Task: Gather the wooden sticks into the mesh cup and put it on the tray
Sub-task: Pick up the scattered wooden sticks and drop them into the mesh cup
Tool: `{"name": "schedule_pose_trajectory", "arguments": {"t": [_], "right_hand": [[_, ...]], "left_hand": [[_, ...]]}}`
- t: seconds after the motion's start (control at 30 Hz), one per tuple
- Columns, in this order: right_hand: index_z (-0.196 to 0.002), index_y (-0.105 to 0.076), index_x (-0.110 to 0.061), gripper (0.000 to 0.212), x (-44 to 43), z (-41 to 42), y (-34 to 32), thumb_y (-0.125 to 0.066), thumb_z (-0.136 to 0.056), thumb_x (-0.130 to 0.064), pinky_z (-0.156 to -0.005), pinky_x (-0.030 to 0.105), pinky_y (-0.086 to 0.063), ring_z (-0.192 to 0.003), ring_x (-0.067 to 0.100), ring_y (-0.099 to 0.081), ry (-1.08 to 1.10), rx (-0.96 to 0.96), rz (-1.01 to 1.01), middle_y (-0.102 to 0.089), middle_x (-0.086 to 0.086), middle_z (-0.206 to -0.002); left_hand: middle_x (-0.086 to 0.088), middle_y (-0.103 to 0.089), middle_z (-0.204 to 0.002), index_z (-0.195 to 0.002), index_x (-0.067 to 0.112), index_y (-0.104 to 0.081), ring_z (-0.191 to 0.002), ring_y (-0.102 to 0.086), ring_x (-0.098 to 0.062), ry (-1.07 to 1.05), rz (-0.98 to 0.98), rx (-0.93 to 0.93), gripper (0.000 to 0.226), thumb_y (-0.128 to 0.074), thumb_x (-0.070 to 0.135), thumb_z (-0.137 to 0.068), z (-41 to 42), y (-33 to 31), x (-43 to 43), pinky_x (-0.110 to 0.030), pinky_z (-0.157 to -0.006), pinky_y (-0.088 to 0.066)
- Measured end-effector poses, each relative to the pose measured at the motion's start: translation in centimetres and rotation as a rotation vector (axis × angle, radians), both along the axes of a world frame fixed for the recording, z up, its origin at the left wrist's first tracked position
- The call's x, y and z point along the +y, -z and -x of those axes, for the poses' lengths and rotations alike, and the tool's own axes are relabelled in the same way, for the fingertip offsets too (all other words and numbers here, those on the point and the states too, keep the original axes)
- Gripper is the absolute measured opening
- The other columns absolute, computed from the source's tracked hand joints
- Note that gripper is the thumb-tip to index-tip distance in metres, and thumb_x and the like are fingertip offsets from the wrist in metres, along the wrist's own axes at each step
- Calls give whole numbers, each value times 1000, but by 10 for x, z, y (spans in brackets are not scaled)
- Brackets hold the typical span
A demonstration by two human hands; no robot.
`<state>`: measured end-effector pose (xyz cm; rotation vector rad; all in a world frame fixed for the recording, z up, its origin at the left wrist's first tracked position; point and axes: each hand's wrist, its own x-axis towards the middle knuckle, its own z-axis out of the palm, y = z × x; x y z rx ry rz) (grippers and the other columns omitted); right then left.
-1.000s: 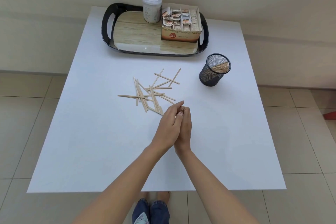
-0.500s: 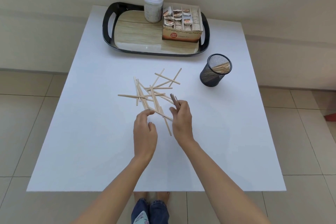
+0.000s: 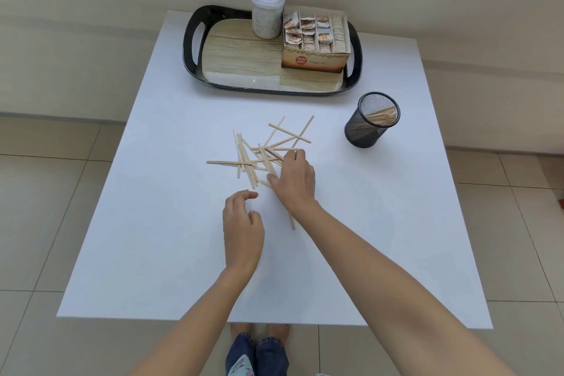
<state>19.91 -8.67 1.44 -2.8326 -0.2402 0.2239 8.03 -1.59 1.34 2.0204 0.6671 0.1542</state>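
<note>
Many thin pale wooden sticks (image 3: pixel 262 152) look light, stiff; right hand (image 3: pixel 294 178) grip spread over them, left hand (image 3: pixel 242 227) loosely curled, empty.

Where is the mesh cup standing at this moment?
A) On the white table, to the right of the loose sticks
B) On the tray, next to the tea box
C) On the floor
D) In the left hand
A: the mesh cup stands upright on the white table, right of the loose sticks and in front of the tray, with some sticks already inside.
</note>
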Motion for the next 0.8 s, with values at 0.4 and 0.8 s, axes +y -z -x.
{"name": "schedule_pose_trajectory", "arguments": {"t": [0.4, 0.8], "right_hand": [[-101, -59, -2, 15, -16, -8, -2, -48, -92, -5, -73, 30, -38, -97, 30, -60, 50, 105, 170, -60, 13, -108], [-117, -52, 2, 26, -23, -21, -9, -50, -91, -3, -85, 36, -46, -112, 35, -57, 128, 235, 120, -58, 17, -120]], "left_hand": [[7, -46, -123, -117, 18, -54, -114, -47, -9, -24, 32, -16, 38, -41, -5, -89, 2, -2, 0, -14, -87, -30], [0, 11, -163, -154, 14, -4, -150, 10, -19, 464, -390, 218, 65, -38, 25, -101, 2, 28, 8, -36, -120, 8]]}}
